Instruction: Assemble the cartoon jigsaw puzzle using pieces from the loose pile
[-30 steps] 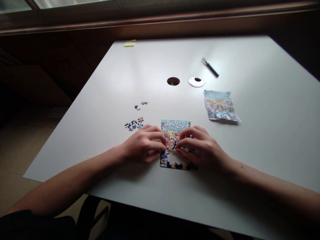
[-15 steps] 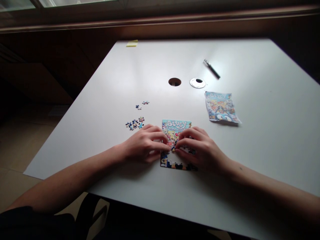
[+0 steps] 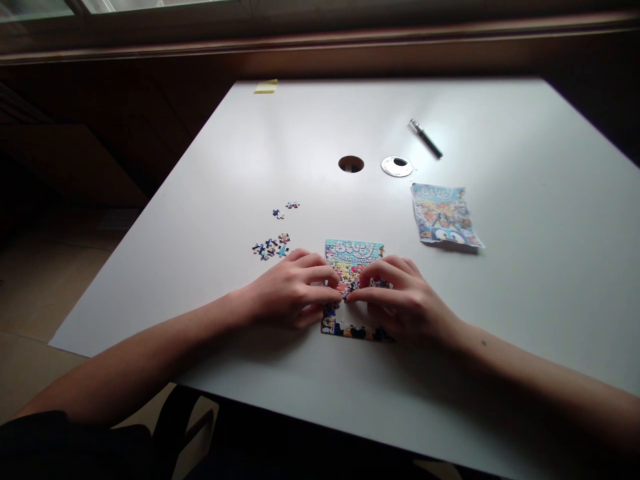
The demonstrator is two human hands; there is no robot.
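A partly assembled jigsaw puzzle point(image 3: 355, 248) lies flat before me, colourful cartoon print at its top and a bare patch in its lower middle. My left hand point(image 3: 297, 290) rests on its left side, fingers stretched out and slightly apart. From the right, my right hand point(image 3: 400, 293) reaches over the puzzle with bent, parted fingers. Its index fingertip presses a small dark puzzle piece point(image 3: 345, 298) at the upper edge of the bare patch. The right thumb is mostly hidden under the hand. Loose puzzle pieces point(image 3: 271, 248) lie in a small heap beyond my left hand.
Two or three more pieces point(image 3: 292, 205) lie farther back. A creased picture sheet point(image 3: 443, 213) sits at the right, with a black pen-like object point(image 3: 426, 139) behind it. The white table point(image 3: 200, 200) has a round hole point(image 3: 351, 164), a metal ring cover point(image 3: 397, 166) and a yellow note point(image 3: 266, 87).
My right thumb has drawn back from the small piece, and the index finger now presses down there. My left hand stays nearly in place. The view has shifted slightly.
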